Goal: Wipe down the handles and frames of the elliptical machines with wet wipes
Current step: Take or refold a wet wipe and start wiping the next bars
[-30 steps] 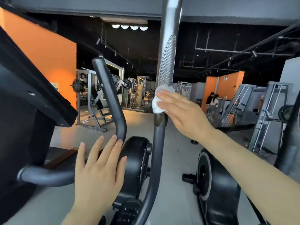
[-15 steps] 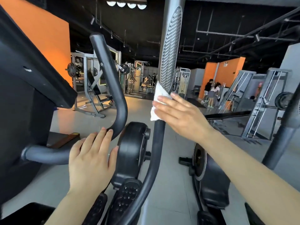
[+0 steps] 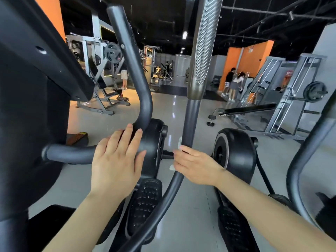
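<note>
Black pedals [image 3: 143, 206] lie nearest, below both forearms. Above them the right hand [image 3: 197, 167] wraps its fingers round the moving arm [image 3: 189, 122] of the elliptical, with a white wipe [image 3: 180, 142] pinched against the tube; only scraps of the wipe peek out above and below the fingers. That tube is the thing being cleaned, and its long axis runs nearly upright from the grip: it rises straight to the ribbed grey grip [image 3: 203, 42] overhead, and below the hand it curves down and left toward the pedals. So the next stroke, as I judge it, follows that line, either down the curve or up toward the ribbing. The left hand [image 3: 116, 160] lies flat, fingers straight, resting on the bend of the fixed handle [image 3: 134, 73], just left of the arm and holding no wipe; it looks like a brace. Farther off stand the flywheel housing [image 3: 154, 140], racks and a bench.
</note>
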The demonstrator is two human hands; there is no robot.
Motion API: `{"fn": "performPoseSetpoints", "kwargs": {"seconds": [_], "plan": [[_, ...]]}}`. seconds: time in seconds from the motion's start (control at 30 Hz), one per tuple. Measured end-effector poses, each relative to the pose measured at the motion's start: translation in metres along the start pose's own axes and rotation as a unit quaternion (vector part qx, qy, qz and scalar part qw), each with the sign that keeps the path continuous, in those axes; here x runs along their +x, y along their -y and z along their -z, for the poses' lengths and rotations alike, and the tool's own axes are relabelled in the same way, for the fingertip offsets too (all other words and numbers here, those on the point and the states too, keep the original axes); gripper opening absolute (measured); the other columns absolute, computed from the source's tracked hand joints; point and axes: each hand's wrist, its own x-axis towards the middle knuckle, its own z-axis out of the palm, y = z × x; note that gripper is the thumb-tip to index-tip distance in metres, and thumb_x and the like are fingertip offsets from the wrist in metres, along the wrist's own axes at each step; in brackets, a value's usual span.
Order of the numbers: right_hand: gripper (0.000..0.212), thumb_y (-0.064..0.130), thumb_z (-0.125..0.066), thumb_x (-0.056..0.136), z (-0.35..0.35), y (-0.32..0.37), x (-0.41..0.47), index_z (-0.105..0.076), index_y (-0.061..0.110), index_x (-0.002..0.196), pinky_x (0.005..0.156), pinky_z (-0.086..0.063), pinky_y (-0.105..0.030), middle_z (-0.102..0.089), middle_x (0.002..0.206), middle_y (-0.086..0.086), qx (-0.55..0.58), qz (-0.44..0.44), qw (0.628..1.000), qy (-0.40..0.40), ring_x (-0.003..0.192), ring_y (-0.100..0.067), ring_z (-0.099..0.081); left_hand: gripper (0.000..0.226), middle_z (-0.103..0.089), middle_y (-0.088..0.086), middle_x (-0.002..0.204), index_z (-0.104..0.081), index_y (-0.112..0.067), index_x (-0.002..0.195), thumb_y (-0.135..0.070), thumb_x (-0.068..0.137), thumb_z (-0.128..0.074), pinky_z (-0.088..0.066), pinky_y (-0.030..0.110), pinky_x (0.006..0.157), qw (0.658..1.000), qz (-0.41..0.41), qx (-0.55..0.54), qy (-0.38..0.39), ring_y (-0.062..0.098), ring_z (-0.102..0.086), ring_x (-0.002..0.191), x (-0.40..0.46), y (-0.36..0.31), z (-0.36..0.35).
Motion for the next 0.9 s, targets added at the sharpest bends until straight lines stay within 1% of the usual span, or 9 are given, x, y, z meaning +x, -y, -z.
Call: {"fn": "performPoseSetpoints", "kwargs": {"seconds": [0.07, 0.17, 0.27, 0.33, 0.47, 0.57, 0.67, 0.8, 0.9], "plan": [[0.037, 0.011, -0.034, 0.099, 0.009, -0.026, 0.002, -0.071, 0.014, 0.105, 0.123, -0.005, -0.041, -0.068, 0.116, -0.007, -0.040, -0.001, 0.998, -0.038, 0.125, -0.022, -0.055, 0.050, -0.057, 0.017, 0.137, -0.057, -0.006, 0.134, -0.034, 0.097, -0.040, -0.035, 0.047, 0.092, 1.000, -0.004, -0.001, 0.004, 0.037, -0.057, 0.112, -0.001, 0.001, -0.001], [0.030, 0.010, -0.049, 0.096, 0.029, -0.094, 0.008, -0.069, 0.010, 0.118, 0.120, -0.014, -0.042, -0.065, 0.128, -0.008, -0.071, -0.058, 0.985, -0.147, 0.129, -0.024, -0.054, 0.050, -0.056, 0.017, 0.138, -0.055, -0.007, 0.136, -0.035, 0.100, -0.036, -0.035, 0.046, 0.093, 1.000, 0.004, -0.007, 0.001, 0.037, -0.058, 0.114, -0.001, 0.000, -0.002], [0.035, 0.011, -0.056, 0.096, 0.040, -0.139, 0.008, -0.062, 0.011, 0.131, 0.118, -0.020, -0.043, -0.056, 0.140, -0.005, -0.104, -0.074, 0.973, -0.193, 0.135, -0.022, -0.048, 0.049, -0.056, 0.018, 0.138, -0.053, -0.007, 0.138, -0.035, 0.102, -0.035, -0.036, 0.047, 0.093, 1.000, 0.001, -0.005, 0.000, 0.037, -0.057, 0.116, -0.002, -0.001, -0.002], [0.045, 0.010, -0.057, 0.095, 0.033, -0.138, 0.003, -0.054, 0.012, 0.140, 0.119, -0.019, -0.041, -0.048, 0.147, -0.004, -0.105, -0.086, 0.970, -0.203, 0.138, -0.020, -0.042, 0.048, -0.055, 0.018, 0.139, -0.052, -0.008, 0.139, -0.035, 0.102, -0.037, -0.036, 0.046, 0.094, 1.000, -0.004, -0.008, 0.005, 0.037, -0.057, 0.117, -0.001, -0.001, -0.001], [0.050, 0.008, -0.056, 0.095, 0.012, -0.086, -0.002, -0.047, 0.013, 0.144, 0.122, -0.013, -0.037, -0.042, 0.150, -0.004, -0.017, -0.178, 0.958, -0.223, 0.143, -0.019, -0.033, 0.047, -0.054, 0.020, 0.140, -0.053, -0.009, 0.139, -0.035, 0.101, -0.041, -0.036, 0.048, 0.094, 1.000, -0.013, -0.014, 0.015, 0.039, -0.055, 0.120, -0.003, 0.003, -0.001], [0.051, 0.007, -0.046, 0.095, -0.008, -0.032, -0.016, -0.045, 0.014, 0.145, 0.124, -0.006, -0.036, -0.038, 0.152, -0.002, 0.028, -0.147, 0.975, -0.164, 0.145, -0.020, -0.029, 0.047, -0.054, 0.022, 0.139, -0.053, -0.008, 0.138, -0.033, 0.100, -0.042, -0.035, 0.051, 0.099, 0.999, -0.026, -0.031, 0.015, 0.041, -0.053, 0.123, -0.004, 0.005, 0.004], [0.053, 0.006, -0.040, 0.093, -0.022, 0.043, -0.036, -0.041, 0.013, 0.145, 0.124, -0.007, -0.036, -0.036, 0.152, 0.000, 0.117, -0.129, 0.980, -0.095, 0.145, -0.019, -0.022, 0.044, -0.055, 0.019, 0.139, -0.056, -0.007, 0.135, -0.030, 0.099, -0.042, -0.029, 0.053, 0.110, 0.997, -0.046, -0.064, 0.021, 0.038, -0.050, 0.130, -0.017, 0.001, 0.014], [0.043, 0.005, -0.037, 0.097, -0.007, 0.119, -0.030, -0.056, 0.012, 0.135, 0.123, -0.015, -0.033, -0.053, 0.143, -0.004, 0.255, -0.218, 0.939, -0.077, 0.139, -0.019, -0.037, 0.040, -0.059, 0.013, 0.135, -0.065, -0.008, 0.126, -0.026, 0.097, -0.043, -0.024, 0.051, 0.116, 0.985, -0.051, -0.157, 0.054, 0.028, -0.050, 0.130, -0.068, -0.011, 0.030], [0.038, 0.003, -0.045, 0.092, 0.007, 0.133, -0.022, -0.068, 0.010, 0.121, 0.120, -0.021, -0.036, -0.063, 0.131, -0.005, 0.284, -0.205, 0.934, -0.070, 0.132, -0.019, -0.046, 0.039, -0.060, 0.011, 0.133, -0.066, -0.007, 0.121, -0.025, 0.097, -0.043, -0.025, 0.049, 0.114, 0.975, -0.018, -0.202, 0.085, 0.027, -0.050, 0.128, -0.112, -0.014, 0.037]]}}
